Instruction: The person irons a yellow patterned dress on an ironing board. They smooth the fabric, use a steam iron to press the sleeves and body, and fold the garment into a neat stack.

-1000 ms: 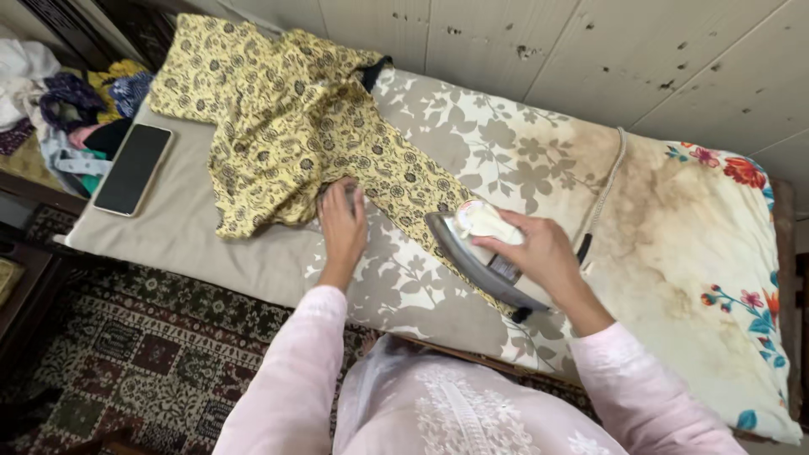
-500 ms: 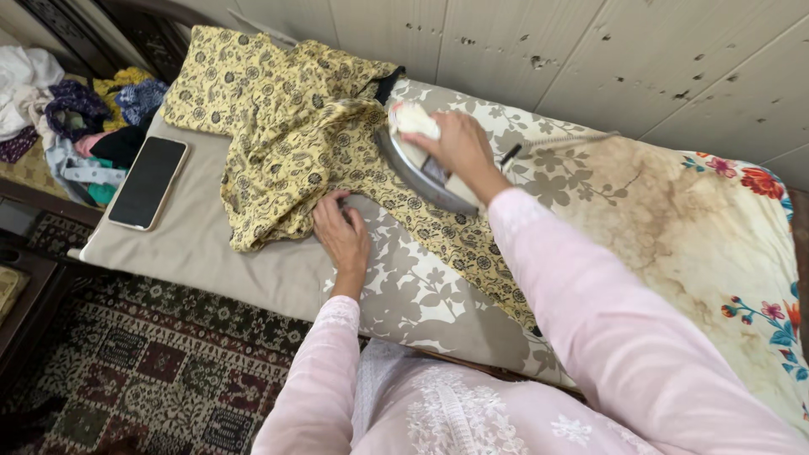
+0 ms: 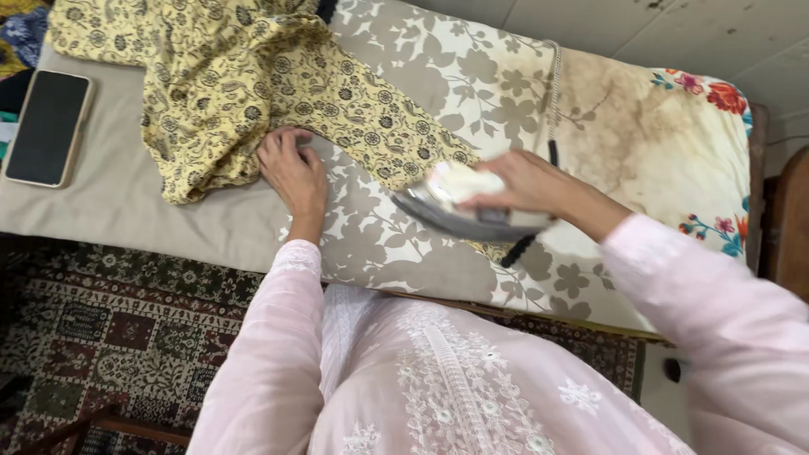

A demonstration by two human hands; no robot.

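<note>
A yellow garment with a dark floral print [image 3: 253, 93] lies crumpled on a cloth-covered ironing surface [image 3: 168, 219], one long strip of it stretched out to the right. My left hand [image 3: 291, 168] presses flat on the garment where the strip begins. My right hand [image 3: 522, 181] grips the cloth-wrapped handle of a metal clothes iron [image 3: 468, 211], which rests on the near end of the strip, blurred with motion. The iron's cord [image 3: 554, 93] trails up across the surface toward the wall.
A black phone [image 3: 46, 126] lies at the left end of the surface. The right part of the cover [image 3: 674, 143] is stained brown and has red flowers printed on it. A patterned rug [image 3: 109, 320] covers the floor below. A wooden edge [image 3: 788, 219] stands at the far right.
My right hand has slid the iron from the upper part of the strip down toward me to its near end. The left hand stays pressed on the garment. The view has tilted downward.
</note>
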